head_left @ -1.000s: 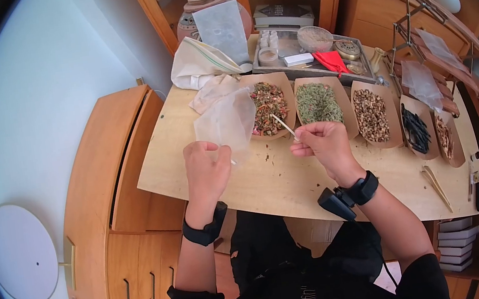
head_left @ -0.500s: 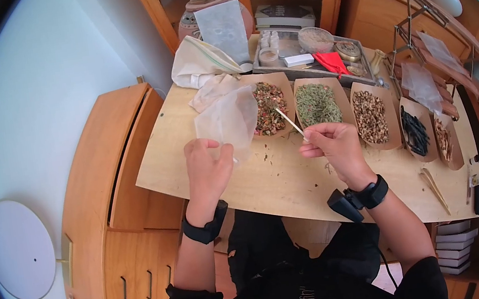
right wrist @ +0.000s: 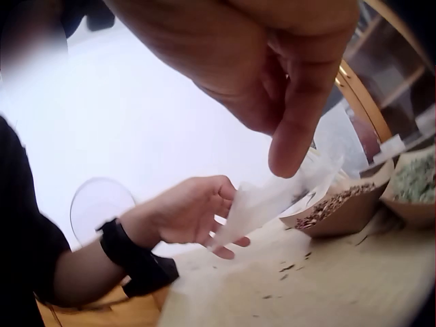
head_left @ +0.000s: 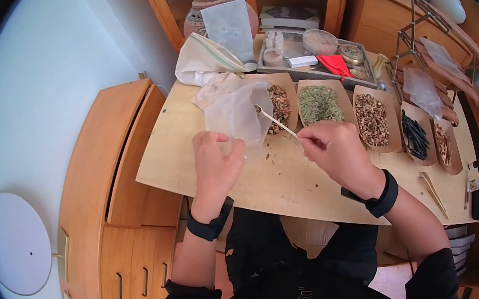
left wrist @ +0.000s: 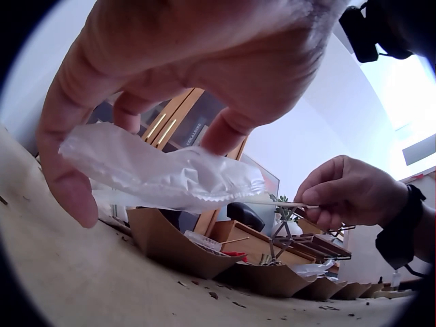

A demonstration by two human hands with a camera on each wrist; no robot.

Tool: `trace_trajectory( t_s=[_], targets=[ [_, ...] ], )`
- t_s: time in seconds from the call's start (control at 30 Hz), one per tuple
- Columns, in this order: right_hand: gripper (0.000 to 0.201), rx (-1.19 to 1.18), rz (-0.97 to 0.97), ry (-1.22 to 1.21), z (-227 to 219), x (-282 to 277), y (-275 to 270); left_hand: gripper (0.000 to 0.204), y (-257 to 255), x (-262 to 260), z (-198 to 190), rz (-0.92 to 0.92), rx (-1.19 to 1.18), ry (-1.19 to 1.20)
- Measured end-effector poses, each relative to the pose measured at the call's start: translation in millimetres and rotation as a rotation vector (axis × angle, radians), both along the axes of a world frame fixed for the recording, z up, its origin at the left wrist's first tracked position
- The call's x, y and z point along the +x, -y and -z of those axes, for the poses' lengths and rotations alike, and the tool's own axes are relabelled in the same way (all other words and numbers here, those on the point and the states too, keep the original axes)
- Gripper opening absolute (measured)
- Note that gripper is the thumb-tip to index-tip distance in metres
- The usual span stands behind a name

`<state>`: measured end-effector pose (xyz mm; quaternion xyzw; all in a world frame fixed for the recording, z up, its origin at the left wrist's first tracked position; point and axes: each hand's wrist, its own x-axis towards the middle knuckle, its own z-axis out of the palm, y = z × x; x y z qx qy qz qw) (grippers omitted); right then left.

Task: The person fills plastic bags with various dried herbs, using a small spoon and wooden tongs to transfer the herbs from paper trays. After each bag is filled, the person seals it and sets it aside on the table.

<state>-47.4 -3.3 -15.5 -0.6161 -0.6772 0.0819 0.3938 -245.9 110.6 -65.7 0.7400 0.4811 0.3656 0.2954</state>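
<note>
My left hand (head_left: 217, 161) holds a translucent white bag (head_left: 229, 120) by its near edge, thumb and fingers spread around the crimped mouth (left wrist: 177, 187). Between thumb and fingertips, my right hand (head_left: 339, 145) pinches a thin, pale, long-handled spoon (head_left: 278, 123). Its small bowl carries something dark and overlaps the bag's right side in the head view. Behind the spoon, a brown paper tray (head_left: 292, 103) of mixed dried petals (head_left: 280, 108) is partly covered by the bag. In the left wrist view the spoon's handle runs from the right hand (left wrist: 354, 191) to behind the bag's edge.
More paper trays hold green dried herb (head_left: 319, 104), brown chopped pieces (head_left: 372, 120), black strips (head_left: 415, 133) and tan slices (head_left: 443, 144). Wooden tweezers (head_left: 433, 193) lie at right. A cloth bag (head_left: 203, 60) and a grey tray (head_left: 370, 65) of containers stand behind. Crumbs dot the tabletop.
The spoon's bowl has come from over the petals leftward to the bag. My right hand has turned with it, its back now more upward. The left hand keeps hold of the bag, its thumb and fingers spread wider.
</note>
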Motion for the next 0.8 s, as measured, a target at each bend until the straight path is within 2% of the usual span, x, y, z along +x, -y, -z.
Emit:
trace_trajectory(
  t_s=[0.03,0.07,0.17,0.23,0.27,0.33,0.47,0.57,0.63,0.67,0.8],
  targets=[
    [0.010,0.123,-0.050,0.040,1,-1,-1,0.032,0,0,0,0.002,-0.014,0.021],
    [0.010,0.122,-0.052,0.040,-1,-2,0,0.032,0,-1,0,0.000,-0.015,0.022],
    [0.007,0.165,0.028,0.098,-8,-3,3,0.031,-1,-3,1,-0.003,0.002,0.005],
    [0.007,0.225,0.173,0.001,-8,1,3,0.030,-4,-6,3,0.002,0.013,0.003],
    [0.007,0.222,0.179,0.001,-7,3,2,0.030,-4,-6,3,0.009,0.010,0.002],
    [0.007,-0.053,0.332,-0.234,-3,8,0,0.029,-5,-7,3,-0.002,-0.024,0.009],
    [0.007,-0.048,0.346,-0.217,17,13,-6,0.029,-7,-8,6,-0.003,0.005,-0.013],
    [0.008,-0.165,0.343,-0.193,18,14,-9,0.028,-6,-9,2,-0.018,-0.053,0.018],
    [0.009,-0.248,0.368,-0.365,17,12,-13,0.029,-6,-9,1,-0.015,-0.042,0.011],
    [0.009,-0.248,0.368,-0.365,19,11,-16,0.029,-6,-9,2,-0.015,-0.043,0.011],
    [0.013,-0.214,0.319,-0.644,42,10,-31,0.029,-8,-9,3,-0.004,-0.048,0.021]
  ],
)
